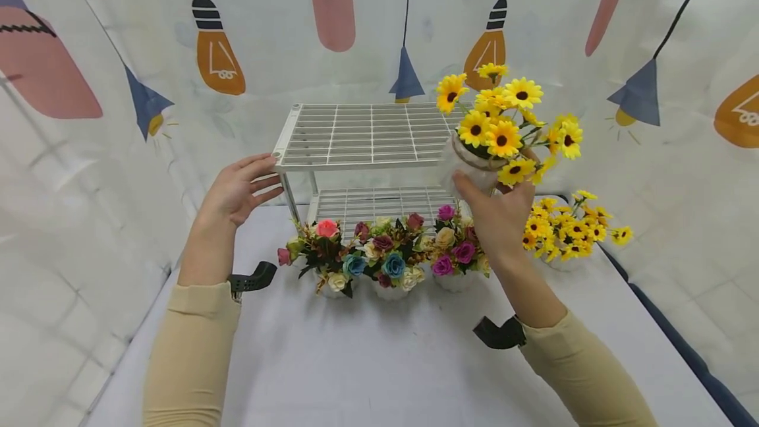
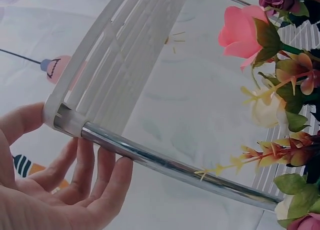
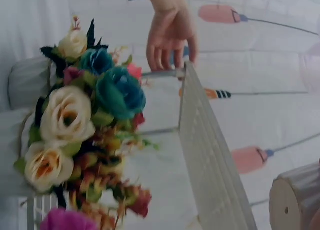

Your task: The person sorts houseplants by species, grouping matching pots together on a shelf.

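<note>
My right hand (image 1: pixel 504 216) grips a white pot (image 1: pixel 468 167) of yellow artificial sunflowers (image 1: pixel 504 137), raised and tilted at the right end of a white metal rack (image 1: pixel 373 165). The pot's underside (image 3: pixel 286 205) shows a small hole in the right wrist view, where most of the hand is outside the picture. At the rack's left front corner, my left hand (image 1: pixel 238 191) touches the top shelf and its post with extended fingers. Fingertips (image 2: pixel 122 167) rest along the chrome post (image 2: pixel 170 167) in the left wrist view.
Several white pots of mixed roses (image 1: pixel 385 256) stand in a row before the rack. More yellow sunflowers (image 1: pixel 572 232) stand at right on the white-covered table (image 1: pixel 367 361). A patterned curtain (image 1: pixel 267 5) hangs behind.
</note>
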A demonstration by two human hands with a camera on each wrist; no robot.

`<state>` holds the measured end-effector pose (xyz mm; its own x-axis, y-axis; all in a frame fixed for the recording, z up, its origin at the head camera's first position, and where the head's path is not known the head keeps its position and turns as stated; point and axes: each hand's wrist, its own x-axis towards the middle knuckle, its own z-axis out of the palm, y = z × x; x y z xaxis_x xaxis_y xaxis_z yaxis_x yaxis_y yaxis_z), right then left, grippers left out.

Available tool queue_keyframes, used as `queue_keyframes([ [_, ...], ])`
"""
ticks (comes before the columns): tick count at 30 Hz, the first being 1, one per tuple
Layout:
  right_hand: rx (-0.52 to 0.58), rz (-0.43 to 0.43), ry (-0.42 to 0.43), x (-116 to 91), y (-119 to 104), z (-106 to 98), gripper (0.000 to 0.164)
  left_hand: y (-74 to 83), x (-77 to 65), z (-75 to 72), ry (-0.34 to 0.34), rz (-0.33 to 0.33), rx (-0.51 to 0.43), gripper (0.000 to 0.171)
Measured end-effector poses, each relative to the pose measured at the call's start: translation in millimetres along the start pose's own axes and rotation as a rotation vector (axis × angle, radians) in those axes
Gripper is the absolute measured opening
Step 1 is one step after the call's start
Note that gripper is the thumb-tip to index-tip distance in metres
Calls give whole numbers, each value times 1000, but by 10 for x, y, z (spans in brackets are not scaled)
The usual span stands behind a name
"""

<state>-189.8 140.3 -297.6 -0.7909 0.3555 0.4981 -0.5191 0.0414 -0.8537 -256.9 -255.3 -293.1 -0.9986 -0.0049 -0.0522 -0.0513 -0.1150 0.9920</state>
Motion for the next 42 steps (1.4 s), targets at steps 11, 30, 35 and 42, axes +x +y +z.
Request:
queue_keyframes([
  [11, 178, -23, -158, 130, -328, 769, 73, 15, -10, 22, 30, -10, 1, 68],
  [30, -73, 18, -68, 458, -56, 1828, 90, 24, 9, 69, 33, 7, 68, 67],
  [35, -183, 145, -46, 492, -49, 2031, 94, 21, 0, 87, 27, 4, 71, 69],
  [42, -342, 251, -62, 507, -16, 2293, 99, 11, -4, 74, 38, 15, 13, 68],
])
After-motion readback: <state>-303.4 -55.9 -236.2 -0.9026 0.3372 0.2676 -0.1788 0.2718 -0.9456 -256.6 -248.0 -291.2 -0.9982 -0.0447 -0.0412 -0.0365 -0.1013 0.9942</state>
